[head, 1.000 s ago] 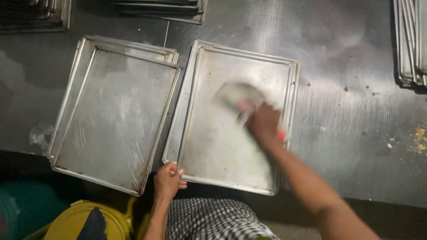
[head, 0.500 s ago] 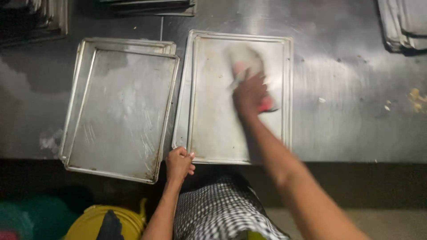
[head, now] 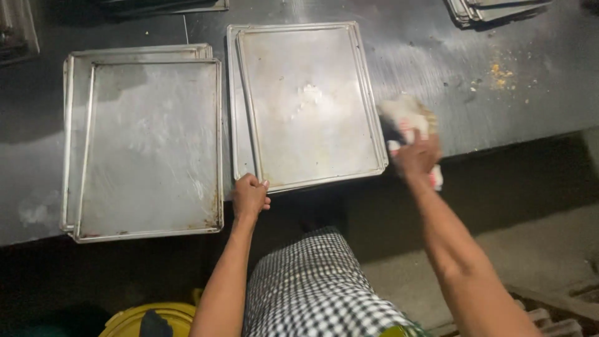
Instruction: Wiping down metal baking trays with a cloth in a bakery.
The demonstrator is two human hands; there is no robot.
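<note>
A metal baking tray (head: 306, 106) lies on the steel table (head: 437, 56), stacked on another tray of the same kind. My left hand (head: 249, 195) grips its near left corner at the table's edge. My right hand (head: 417, 156) holds a crumpled whitish cloth with red marks (head: 407, 115) just off the tray's right side, over the table's front edge. A pale smear sits in the tray's middle.
A second pair of stacked trays (head: 146, 143) lies to the left. More trays are piled at the far right (head: 493, 9) and far left (head: 19, 31). Yellow crumbs (head: 499, 72) dot the table. A yellow bucket (head: 146, 318) stands below.
My right hand has swept the cloth from the tray's middle and far end off to its right side. My left hand stayed on the tray's near corner.
</note>
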